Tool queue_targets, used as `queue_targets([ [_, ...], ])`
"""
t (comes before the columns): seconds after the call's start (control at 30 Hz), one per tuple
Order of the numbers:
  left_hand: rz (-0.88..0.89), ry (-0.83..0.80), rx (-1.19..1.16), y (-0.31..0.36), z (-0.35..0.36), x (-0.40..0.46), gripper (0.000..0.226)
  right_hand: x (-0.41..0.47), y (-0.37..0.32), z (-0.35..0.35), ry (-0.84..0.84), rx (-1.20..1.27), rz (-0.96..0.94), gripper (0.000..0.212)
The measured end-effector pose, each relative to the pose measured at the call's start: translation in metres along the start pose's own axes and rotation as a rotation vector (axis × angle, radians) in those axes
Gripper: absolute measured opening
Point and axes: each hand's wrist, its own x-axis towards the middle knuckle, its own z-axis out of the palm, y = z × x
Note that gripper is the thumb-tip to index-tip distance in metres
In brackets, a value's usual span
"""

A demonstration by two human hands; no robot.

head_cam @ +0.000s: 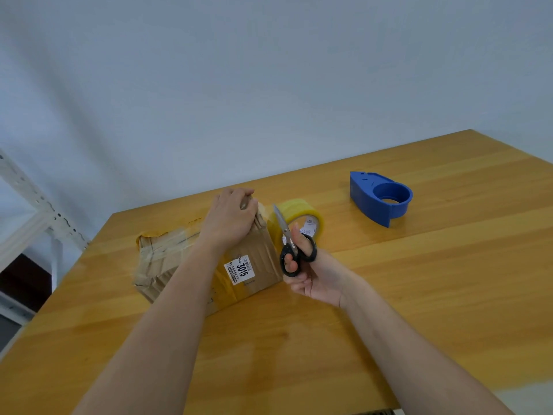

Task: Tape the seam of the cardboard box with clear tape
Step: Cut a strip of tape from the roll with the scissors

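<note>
A worn cardboard box lies on the wooden table, with old tape strips across its top and a white label on its near side. My left hand presses flat on the box's far right top corner. A roll of clear yellowish tape stands just right of the box, a strip running from it to the box edge under my left hand. My right hand holds black-handled scissors, blades closed and pointing up beside the tape roll.
A blue tape dispenser with no roll in it sits at the back right of the table. A white metal shelf frame stands off the table's left edge. A pale wall rises behind the table.
</note>
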Motion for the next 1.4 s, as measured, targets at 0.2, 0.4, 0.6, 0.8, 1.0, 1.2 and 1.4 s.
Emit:
queue_targets([
  [0.2,-0.002,-0.012,0.001,-0.002,-0.001,0.001,0.041,-0.001,0.006,-0.006,-0.062,-0.023,0.012,0.062],
  [0.4,0.0,-0.012,0.007,-0.001,-0.001,0.0,0.041,0.0,-0.003,-0.001,-0.084,-0.061,0.035,0.074],
  [0.6,0.004,-0.007,0.008,-0.001,-0.001,-0.001,0.041,-0.002,-0.005,0.0,-0.073,-0.074,0.002,0.071],
  [0.8,0.035,0.004,0.012,-0.002,0.0,-0.001,0.039,-0.004,-0.007,-0.004,-0.074,-0.056,-0.038,0.067],
  [1.0,0.244,0.204,0.524,0.008,-0.005,-0.005,0.037,-0.007,-0.016,-0.014,-0.107,0.078,-0.033,0.067],
  [1.2,0.264,0.126,0.198,0.053,0.011,-0.032,0.035,-0.019,-0.027,-0.03,-0.165,0.216,-0.016,0.066],
  [1.4,0.164,0.001,0.163,0.07,0.048,-0.035,0.047,-0.029,-0.031,-0.036,-0.19,0.269,-0.019,0.071],
])
